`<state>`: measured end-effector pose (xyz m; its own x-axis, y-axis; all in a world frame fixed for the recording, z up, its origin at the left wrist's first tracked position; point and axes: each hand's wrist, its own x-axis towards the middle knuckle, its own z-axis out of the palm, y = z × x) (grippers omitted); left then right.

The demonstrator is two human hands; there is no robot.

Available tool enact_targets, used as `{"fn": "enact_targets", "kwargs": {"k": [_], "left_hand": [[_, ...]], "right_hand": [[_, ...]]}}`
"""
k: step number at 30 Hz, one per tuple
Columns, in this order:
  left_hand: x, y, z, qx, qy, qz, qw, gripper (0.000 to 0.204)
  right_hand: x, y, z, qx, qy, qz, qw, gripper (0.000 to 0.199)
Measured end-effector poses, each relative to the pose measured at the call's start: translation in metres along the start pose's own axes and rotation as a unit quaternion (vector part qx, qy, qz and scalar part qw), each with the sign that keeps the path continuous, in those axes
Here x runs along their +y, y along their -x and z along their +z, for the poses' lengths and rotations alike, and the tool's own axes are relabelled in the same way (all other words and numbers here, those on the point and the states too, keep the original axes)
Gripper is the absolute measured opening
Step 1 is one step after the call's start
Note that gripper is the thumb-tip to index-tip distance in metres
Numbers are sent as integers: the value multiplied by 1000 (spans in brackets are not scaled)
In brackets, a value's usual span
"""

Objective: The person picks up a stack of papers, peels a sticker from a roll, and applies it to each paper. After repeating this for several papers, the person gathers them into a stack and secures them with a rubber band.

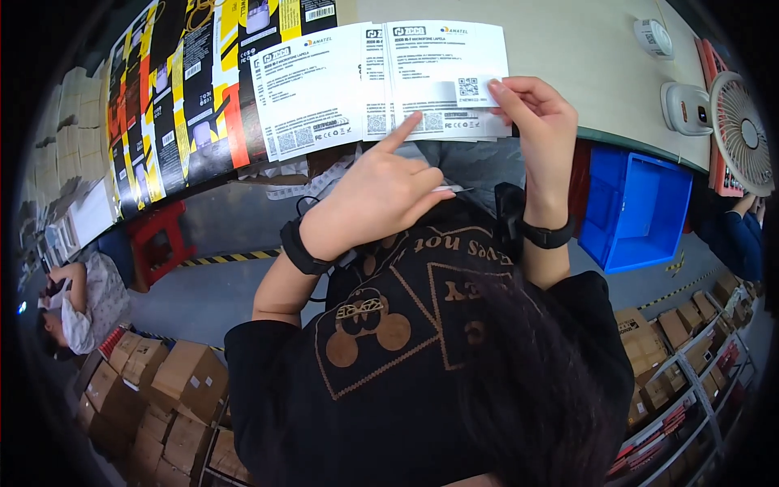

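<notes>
Two stacks of white printed sheets, a left stack (312,89) and a right stack (430,61), lie side by side at the table's near edge. My right hand (540,118) pinches a small white label (472,91) with a square code between thumb and fingers, over the right stack. My left hand (377,191) stretches its index finger onto the lower left part of the right stack. Its other fingers are curled, and a thin, pale, pointed thing (456,189) shows at the thumb; its kind is unclear.
Flat black, yellow and orange printed packaging (187,89) covers the table on the left. A fan (738,122) and a white device (686,109) are at the right. Below the table edge stands a blue crate (633,207). Cardboard boxes (191,377) and another person (97,292) are behind.
</notes>
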<state>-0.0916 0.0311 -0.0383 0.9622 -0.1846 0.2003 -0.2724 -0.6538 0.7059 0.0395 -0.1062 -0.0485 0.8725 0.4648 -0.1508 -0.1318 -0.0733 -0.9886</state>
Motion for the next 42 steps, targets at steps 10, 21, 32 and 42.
{"fn": "enact_targets", "kwargs": {"k": [10,21,32,42], "left_hand": [[0,0,14,-27,-56,-22,998,28],[-1,1,15,-28,-48,-34,998,28],[-2,0,16,-18,-49,-38,998,28],[4,8,1,24,-51,-37,998,22]], "right_hand": [[19,-14,14,11,53,-56,997,14],[20,-10,19,26,89,-62,994,14],[24,-8,34,98,456,-187,865,25],[27,-10,18,53,328,-410,849,30]]}}
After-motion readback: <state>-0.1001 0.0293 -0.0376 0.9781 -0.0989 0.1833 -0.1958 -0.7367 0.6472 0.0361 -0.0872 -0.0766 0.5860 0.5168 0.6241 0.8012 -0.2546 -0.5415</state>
